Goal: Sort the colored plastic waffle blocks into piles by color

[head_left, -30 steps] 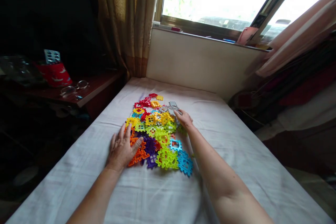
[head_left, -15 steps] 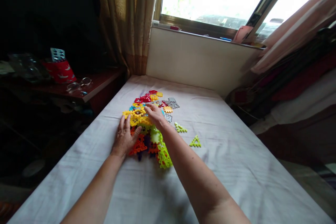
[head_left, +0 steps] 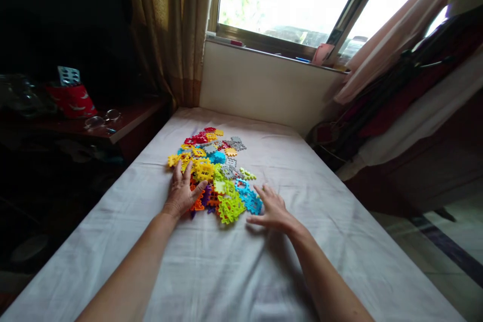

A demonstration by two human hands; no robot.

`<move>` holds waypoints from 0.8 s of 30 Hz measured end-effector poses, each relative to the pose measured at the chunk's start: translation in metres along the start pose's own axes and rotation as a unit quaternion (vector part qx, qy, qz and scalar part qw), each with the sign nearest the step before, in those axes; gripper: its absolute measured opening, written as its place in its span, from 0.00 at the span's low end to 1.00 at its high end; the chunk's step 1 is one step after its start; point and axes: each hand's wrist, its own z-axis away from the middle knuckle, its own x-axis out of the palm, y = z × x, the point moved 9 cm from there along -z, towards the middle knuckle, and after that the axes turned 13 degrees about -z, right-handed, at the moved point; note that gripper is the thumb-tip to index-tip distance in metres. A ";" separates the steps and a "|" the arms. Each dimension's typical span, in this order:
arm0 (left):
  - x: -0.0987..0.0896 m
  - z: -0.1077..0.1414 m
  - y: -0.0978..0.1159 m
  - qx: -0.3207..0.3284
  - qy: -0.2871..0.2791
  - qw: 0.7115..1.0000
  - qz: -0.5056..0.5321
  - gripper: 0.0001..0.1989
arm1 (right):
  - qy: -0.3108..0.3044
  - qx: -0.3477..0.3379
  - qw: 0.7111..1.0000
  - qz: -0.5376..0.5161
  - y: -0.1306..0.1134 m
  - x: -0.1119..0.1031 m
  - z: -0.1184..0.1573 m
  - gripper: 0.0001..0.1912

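At about twelve o'clock on the sheet (head_left: 211, 271) lies the pile (head_left: 204, 170). At its eight o'clock, the left hand (head_left: 181, 193) has its fingers spread against the edge, seemingly steadying it. At four o'clock, the right hand (head_left: 273, 209), thumb apart and pinching nothing, is beside the blue pieces (head_left: 252, 201); contact is unclear. The step looks like handling loose pieces; pushing these inward would call for a low, flat right palm.

No readable text, label, brand, number or sign appears on anything here.
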 end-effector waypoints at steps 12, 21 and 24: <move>-0.021 0.005 -0.027 -0.066 0.096 0.992 0.041 0.33 | 0.047 -0.085 0.984 -0.151 -0.129 0.078 -0.059 0.48; -0.042 0.020 -0.006 0.001 0.104 0.995 0.005 0.30 | 0.173 -0.069 0.951 -0.247 -0.022 -0.024 -0.027 0.26; -0.051 0.026 0.007 0.046 0.124 0.991 -0.029 0.29 | 0.246 -0.038 0.940 -0.233 0.028 -0.054 0.001 0.22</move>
